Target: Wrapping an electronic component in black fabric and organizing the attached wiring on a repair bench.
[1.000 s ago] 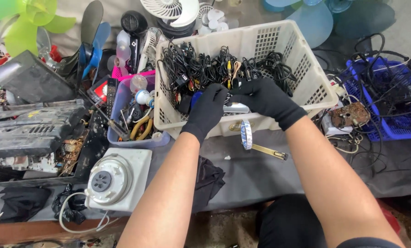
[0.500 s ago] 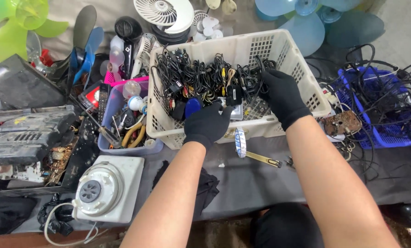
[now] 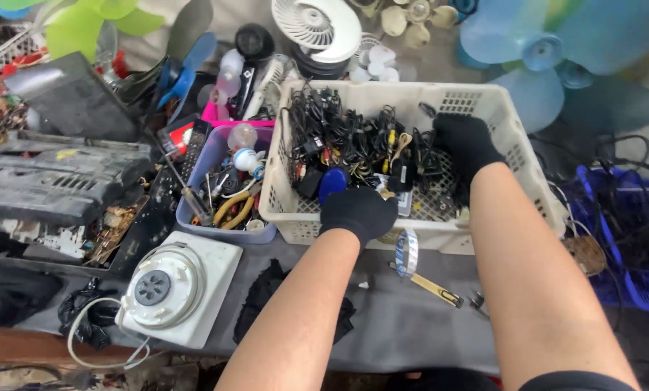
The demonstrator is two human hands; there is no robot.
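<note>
- Right now your left hand, in a black glove, is curled over the near rim of the white plastic basket; whether it clamps the rim or something small underneath, you cannot tell from this view.
- Your right hand, gloved too, is sunk into the tangle of black cables at the basket's right side, fingers closed around a clump of them.
- Best to brace the basket with the left hand and lift one clump slowly, so snagged plugs do not drag the rest out.
- Inside the basket: cords, adapters and a blue oval piece near your left hand.
- Just left, touching the basket, a lilac bin holds pliers, bulbs and small tools.
- On the grey counter in front lie a tape roll and a white fan motor housing.
</note>
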